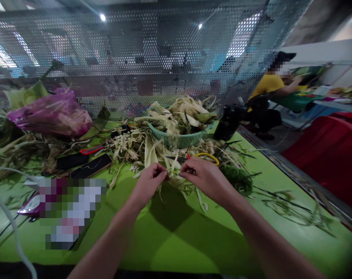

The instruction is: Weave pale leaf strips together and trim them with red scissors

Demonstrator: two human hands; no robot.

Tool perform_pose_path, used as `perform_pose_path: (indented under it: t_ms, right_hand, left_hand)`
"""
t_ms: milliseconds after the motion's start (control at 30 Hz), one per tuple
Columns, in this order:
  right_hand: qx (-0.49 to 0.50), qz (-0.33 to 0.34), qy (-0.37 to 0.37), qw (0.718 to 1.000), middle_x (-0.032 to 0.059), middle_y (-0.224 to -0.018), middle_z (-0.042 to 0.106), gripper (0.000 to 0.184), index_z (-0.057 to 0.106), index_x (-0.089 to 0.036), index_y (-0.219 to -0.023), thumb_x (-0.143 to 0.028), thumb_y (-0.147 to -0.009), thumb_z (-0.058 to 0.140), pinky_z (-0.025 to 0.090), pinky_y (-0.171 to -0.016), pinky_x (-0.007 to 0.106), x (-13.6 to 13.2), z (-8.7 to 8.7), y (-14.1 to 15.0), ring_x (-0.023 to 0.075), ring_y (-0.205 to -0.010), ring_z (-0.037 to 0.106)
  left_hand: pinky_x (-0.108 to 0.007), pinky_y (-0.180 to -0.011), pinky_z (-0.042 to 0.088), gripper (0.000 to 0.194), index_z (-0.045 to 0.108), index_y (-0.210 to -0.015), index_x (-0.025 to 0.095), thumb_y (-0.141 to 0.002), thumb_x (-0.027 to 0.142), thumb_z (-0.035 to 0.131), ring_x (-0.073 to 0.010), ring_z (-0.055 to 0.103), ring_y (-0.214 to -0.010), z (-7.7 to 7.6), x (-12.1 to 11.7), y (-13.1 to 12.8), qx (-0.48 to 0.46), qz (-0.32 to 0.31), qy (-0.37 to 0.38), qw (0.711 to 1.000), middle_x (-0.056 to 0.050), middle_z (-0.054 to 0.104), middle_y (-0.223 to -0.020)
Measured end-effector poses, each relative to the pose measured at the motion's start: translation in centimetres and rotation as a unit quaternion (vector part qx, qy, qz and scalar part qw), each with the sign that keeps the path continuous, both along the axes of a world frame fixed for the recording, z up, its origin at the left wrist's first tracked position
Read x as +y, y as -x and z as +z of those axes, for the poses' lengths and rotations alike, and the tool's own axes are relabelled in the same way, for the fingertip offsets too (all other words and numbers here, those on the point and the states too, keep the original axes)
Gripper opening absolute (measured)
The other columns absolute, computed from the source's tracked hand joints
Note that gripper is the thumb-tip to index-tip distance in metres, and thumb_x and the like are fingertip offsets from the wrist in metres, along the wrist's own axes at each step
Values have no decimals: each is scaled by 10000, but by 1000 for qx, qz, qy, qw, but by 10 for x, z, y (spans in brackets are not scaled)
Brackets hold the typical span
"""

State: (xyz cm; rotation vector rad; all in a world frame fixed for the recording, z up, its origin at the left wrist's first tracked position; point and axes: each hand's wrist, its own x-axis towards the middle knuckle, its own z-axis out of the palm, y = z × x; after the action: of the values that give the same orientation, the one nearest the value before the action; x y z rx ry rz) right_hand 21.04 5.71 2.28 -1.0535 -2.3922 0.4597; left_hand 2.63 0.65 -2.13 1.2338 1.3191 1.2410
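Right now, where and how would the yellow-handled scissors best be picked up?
Probably by the yellow handle, coming from the right and slightly above: its curved loop shows just beyond the right hand, while the dark blade points left among pale strips, so the handle end looks safer.

A perforated partition (129, 50) and seated co-worker (264, 85) suggest a workshop

Husks (150, 152) cream; basket (191, 139) mint (table (181, 254) lime).
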Motion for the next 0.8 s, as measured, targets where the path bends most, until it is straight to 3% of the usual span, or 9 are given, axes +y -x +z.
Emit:
perform_pose_path:
  t_ms: [167, 500, 667, 800]
  right_hand:
    - [73, 18, 81, 994, -24, -628, 572, 82, 620, -181, -730, -241, -784, 638, 329, -528, 220, -3, -2, 6, 108, -574, 485]
    - [104, 9, 77, 992, 4, -685, 618, 94, 626, -177, -741, -248, -801, 612, 359, -544, 223, -7, -10, 15, 122, -611, 521]
    - [164, 35, 121, 978, 14, -722, 647, 223, 662, -187, -848, -335, -889, 501, 414, -596, 236, -8, -8, 14, 143, -672, 576]
    - [177, 0, 142, 974, 5, -684, 643, 219, 641, -191, -951, -348, -887, 502, 404, -560, 234, -4, -13, 12, 135, -609, 574]
  left_hand:
    - [-248, -663, 409, 62, 598, -774, 151, -748, 167, 543, -133, 547, -694, 4, -1, -5, 77, 2, -4, 997, -14, 622, -728]
    - [-242, -590, 352, 70, 616, -711, 174, -745, 218, 573, -128, 491, -623, -1, -2, -7, 160, -33, -35, 986, 12, 592, -664]
    - [-236, -604, 366, 112, 627, -734, 159, -760, 250, 567, -125, 496, -642, 2, -2, -5, 80, -20, -16, 996, -2, 595, -682]
    - [-237, -664, 396, 122, 635, -793, 151, -749, 254, 586, -119, 522, -685, 1, -2, -2, -6, -9, 1, 1000, -10, 617, -737]
